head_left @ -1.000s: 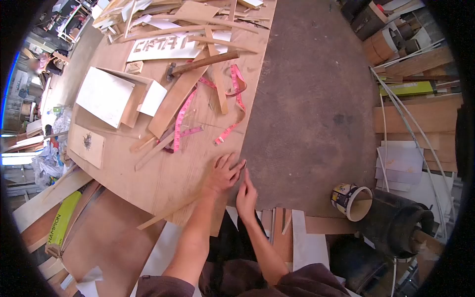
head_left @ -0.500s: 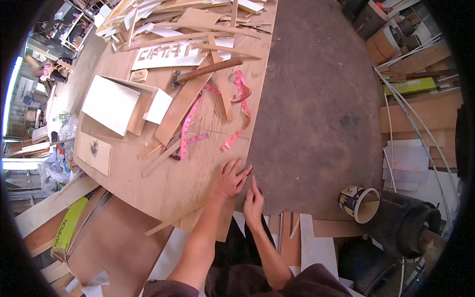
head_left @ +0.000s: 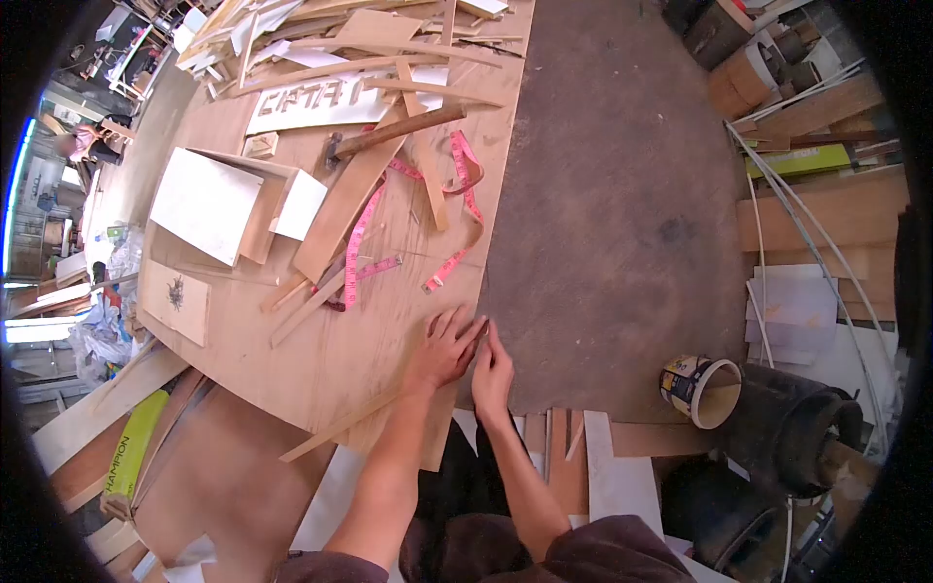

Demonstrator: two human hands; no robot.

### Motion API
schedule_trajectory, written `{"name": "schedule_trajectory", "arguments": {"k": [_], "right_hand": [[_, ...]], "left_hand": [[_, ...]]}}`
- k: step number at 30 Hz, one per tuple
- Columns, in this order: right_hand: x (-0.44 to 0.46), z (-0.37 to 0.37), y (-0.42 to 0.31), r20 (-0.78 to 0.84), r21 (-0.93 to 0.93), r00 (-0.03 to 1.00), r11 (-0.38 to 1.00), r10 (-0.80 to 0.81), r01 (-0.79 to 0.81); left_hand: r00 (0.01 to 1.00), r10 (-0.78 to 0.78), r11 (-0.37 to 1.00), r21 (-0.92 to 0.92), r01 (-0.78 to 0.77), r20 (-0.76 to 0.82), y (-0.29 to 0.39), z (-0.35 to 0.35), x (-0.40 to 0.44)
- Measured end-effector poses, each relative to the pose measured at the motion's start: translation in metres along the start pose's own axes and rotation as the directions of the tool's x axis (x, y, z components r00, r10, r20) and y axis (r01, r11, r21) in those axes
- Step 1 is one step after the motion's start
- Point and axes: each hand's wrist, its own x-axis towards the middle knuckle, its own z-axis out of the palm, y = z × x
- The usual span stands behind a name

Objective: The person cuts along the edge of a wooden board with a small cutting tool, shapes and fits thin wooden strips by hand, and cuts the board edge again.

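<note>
My left hand (head_left: pixel 445 352) lies flat on the plywood tabletop (head_left: pixel 374 335), fingers stretched out close to its right edge. Just beside it, at that edge, my right hand (head_left: pixel 494 374) is closed in a pinch, its fingertips close to the left hand's. Whatever is in the pinch is too small and hidden to name. Beyond the hands lies a pink tape measure (head_left: pixel 362 225), loosely looped over the board. A hammer (head_left: pixel 398 133) with a wooden handle rests on wood strips. A thin wood strip (head_left: pixel 335 428) lies near my left forearm.
A white-faced box (head_left: pixel 206 206) and a small board with a pile of nails (head_left: pixel 175 293) stand on the left. Scrap wood (head_left: pixel 369 39) heaps up at the far end. On the floor to the right is a paint bucket (head_left: pixel 717 394). Another person (head_left: pixel 92 144) sits far left.
My right hand has shifted slightly up along the board's edge, and its fingertips sit closer to my left hand. The left hand stays flat on the board. The view has shifted slightly.
</note>
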Motion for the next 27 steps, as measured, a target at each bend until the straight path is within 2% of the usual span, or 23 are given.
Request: {"name": "schedule_trajectory", "arguments": {"k": [5, 7, 8, 9, 11, 12, 15, 17, 19, 21, 23, 27], "right_hand": [[-0.025, -0.01, -0.031, 0.043, -0.125, 0.998, 0.992, 0.038, -0.032], [-0.031, -0.011, -0.034, 0.083, -0.204, 0.97, 0.957, 0.228, -0.207], [-0.02, 0.001, -0.013, -0.007, -0.188, 0.995, 0.977, -0.102, 0.098], [-0.011, 0.003, -0.014, -0.007, -0.185, 0.995, 0.978, -0.099, 0.097], [0.005, 0.006, -0.02, 0.004, -0.254, 0.999, 0.966, 0.048, -0.045], [-0.003, 0.004, -0.016, -0.006, -0.287, 0.996, 0.954, -0.087, 0.082], [-0.038, -0.014, -0.023, 0.063, -0.321, 0.998, 0.947, 0.003, 0.018], [-0.028, -0.015, -0.016, 0.07, -0.344, 0.998, 0.939, 0.002, 0.023], [0.002, -0.011, -0.013, 0.083, -0.38, 0.993, 0.918, -0.085, 0.111], [0.0, -0.01, -0.026, 0.108, -0.374, 0.992, 0.921, -0.07, 0.106], [-0.021, -0.014, -0.053, 0.15, -0.459, 0.987, 0.888, 0.062, 0.014], [-0.017, -0.005, -0.036, 0.194, -0.552, 0.973, 0.834, 0.123, 0.005]], "left_hand": [[0.999, 0.032, 0.999, -0.027, -0.033, -0.036, -0.006, 0.009, 0.0], [0.999, 0.008, 0.998, -0.057, -0.01, -0.036, -0.003, 0.013, -0.003], [0.999, 0.016, 0.999, -0.038, -0.017, -0.037, -0.004, 0.011, -0.002], [0.999, 0.027, 1.0, -0.013, -0.027, -0.037, -0.006, 0.009, -0.002], [0.997, 0.042, 0.999, -0.016, -0.043, -0.063, -0.007, 0.011, -0.002], [0.994, 0.057, 0.998, -0.03, -0.06, -0.094, -0.008, 0.011, -0.001], [0.997, 0.035, 0.998, -0.05, -0.039, -0.075, -0.004, 0.006, 0.001], [0.996, 0.027, 0.998, -0.058, -0.032, -0.087, -0.003, 0.009, 0.0], [0.995, 0.03, 0.998, -0.054, -0.035, -0.095, -0.004, 0.01, 0.001], [0.995, 0.043, 0.998, -0.038, -0.047, -0.09, -0.006, 0.007, 0.0], [0.997, 0.033, 0.998, -0.043, -0.036, -0.073, -0.007, 0.006, 0.002], [0.998, 0.025, 0.999, -0.038, -0.027, -0.063, -0.007, 0.011, 0.0]]}}
